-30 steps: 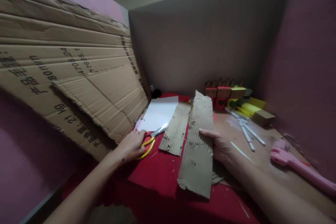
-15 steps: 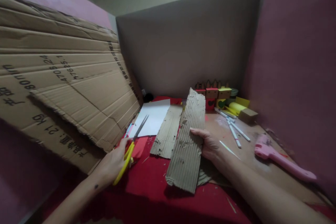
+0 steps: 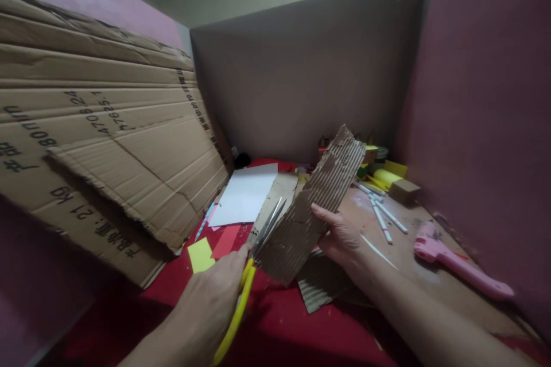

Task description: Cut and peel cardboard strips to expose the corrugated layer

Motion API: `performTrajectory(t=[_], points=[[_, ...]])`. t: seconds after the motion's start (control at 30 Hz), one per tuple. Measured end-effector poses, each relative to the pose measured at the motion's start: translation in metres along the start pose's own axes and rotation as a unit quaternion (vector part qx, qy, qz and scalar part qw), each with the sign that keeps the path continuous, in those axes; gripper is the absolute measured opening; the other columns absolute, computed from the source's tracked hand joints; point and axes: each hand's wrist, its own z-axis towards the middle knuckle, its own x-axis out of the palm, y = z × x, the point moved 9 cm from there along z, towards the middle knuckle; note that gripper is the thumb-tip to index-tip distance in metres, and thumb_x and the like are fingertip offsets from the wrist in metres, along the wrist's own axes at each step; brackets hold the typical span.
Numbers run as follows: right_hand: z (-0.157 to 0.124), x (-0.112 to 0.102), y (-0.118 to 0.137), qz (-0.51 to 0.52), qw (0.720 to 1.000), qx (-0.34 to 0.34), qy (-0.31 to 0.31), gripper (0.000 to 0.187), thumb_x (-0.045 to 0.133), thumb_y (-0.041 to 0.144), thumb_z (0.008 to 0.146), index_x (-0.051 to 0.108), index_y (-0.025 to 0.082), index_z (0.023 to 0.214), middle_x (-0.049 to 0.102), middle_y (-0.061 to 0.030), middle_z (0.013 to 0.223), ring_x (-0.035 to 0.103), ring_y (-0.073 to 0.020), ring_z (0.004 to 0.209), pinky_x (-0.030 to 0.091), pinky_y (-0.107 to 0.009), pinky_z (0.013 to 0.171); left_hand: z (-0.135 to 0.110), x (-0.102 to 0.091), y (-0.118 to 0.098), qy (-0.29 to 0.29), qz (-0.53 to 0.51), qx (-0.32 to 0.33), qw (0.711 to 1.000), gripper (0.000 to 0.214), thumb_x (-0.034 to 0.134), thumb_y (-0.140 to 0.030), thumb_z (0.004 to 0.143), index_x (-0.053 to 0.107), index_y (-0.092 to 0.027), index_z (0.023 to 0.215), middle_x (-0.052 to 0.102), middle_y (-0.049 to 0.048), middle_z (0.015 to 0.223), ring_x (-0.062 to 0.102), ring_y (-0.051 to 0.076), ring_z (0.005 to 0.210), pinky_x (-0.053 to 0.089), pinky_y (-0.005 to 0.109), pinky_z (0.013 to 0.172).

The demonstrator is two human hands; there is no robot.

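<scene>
My right hand point(image 3: 340, 235) is closed on a strip of corrugated cardboard point(image 3: 316, 200), thumb on its ribbed face, the strip tilted with its top to the right. Yellow-handled scissors point(image 3: 245, 292) are in my left hand point(image 3: 224, 287); their blades point up and right, at the strip's lower left edge. I cannot tell whether the blades touch the strip. Behind them lies another cardboard piece point(image 3: 284, 183), partly hidden, beside a white sheet of paper point(image 3: 247, 192). More ribbed cardboard point(image 3: 318, 284) rests on the table below my right hand.
A large cardboard sheet point(image 3: 107, 120) leans along the left side. Yellow paper point(image 3: 201, 255) and red paper point(image 3: 227, 241) lie on the red cloth point(image 3: 275, 321). On the right are white markers point(image 3: 381, 218), a pink glue gun point(image 3: 456, 261) and a small cardboard box point(image 3: 403, 191).
The scissors have moved right in my left hand, up to the cardboard strip. The strip has tilted to the right at its top. The yellow paper has come into view.
</scene>
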Motion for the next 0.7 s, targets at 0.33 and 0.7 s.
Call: performTrajectory(t=[0.33,0.7], points=[[-0.005,0.003,-0.009,-0.01,1.0,-0.009,0.014,0.026,0.074,0.019,0.062,0.068,0.019,0.088,0.072,-0.0023,0.089,0.066,-0.0202,0.08,0.05,-0.034,0.076,0.012,-0.01,-0.031,-0.005,0.014,0.03,0.999,0.047,0.033,-0.02,0.082,0.042,-0.013,0.128,0.064,0.0138,0.091,0.062,0.025,0.08,0.048,0.032,0.065],[-0.007,0.008,-0.013,0.025,1.0,0.011,0.011,0.021,0.073,0.016,0.063,0.069,0.016,0.084,0.073,-0.0028,0.08,0.067,-0.0194,0.072,0.051,-0.035,0.078,0.012,-0.003,-0.027,-0.018,0.05,0.037,0.998,0.056,0.028,-0.017,0.081,0.029,-0.001,0.135,0.06,0.024,0.106,0.063,0.03,0.088,0.053,0.039,0.067]])
